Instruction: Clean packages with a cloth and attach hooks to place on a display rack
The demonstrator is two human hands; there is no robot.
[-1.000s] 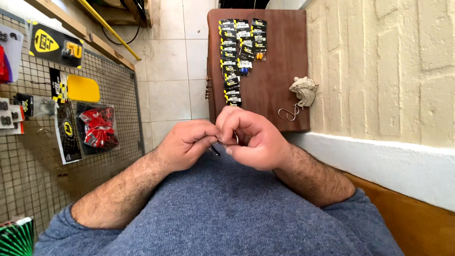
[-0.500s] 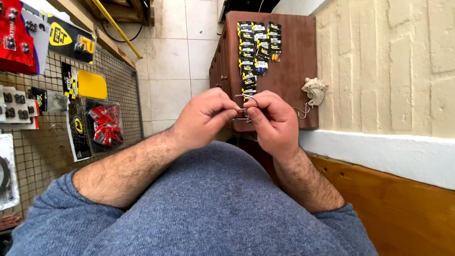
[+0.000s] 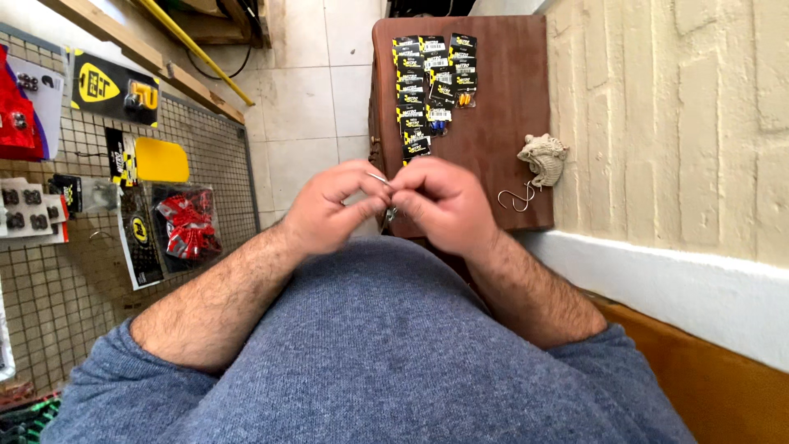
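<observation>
We see both hands held together in front of the body, above the grey-blue sweater (image 3: 386, 353). The left hand (image 3: 333, 205) and the right hand (image 3: 444, 201) meet at the fingertips, and between them they pinch a small thin metal piece (image 3: 380, 178), maybe a wire or a hook; it is too small for us to tell its shape. Something dark and small hangs just under the fingers, also not clear.

Behind the hands stands a brown wooden table (image 3: 501, 123). On it lie rows of small black and yellow packets (image 3: 431, 82), well apart from the hands. Near the right edge of the table rests a pale lump of cloth or string (image 3: 542, 158), with a metal S-hook (image 3: 516, 198) just beside it. On the left a wire grid panel (image 3: 74, 279) carries packaged goods, among them a red packet (image 3: 187, 226).
</observation>
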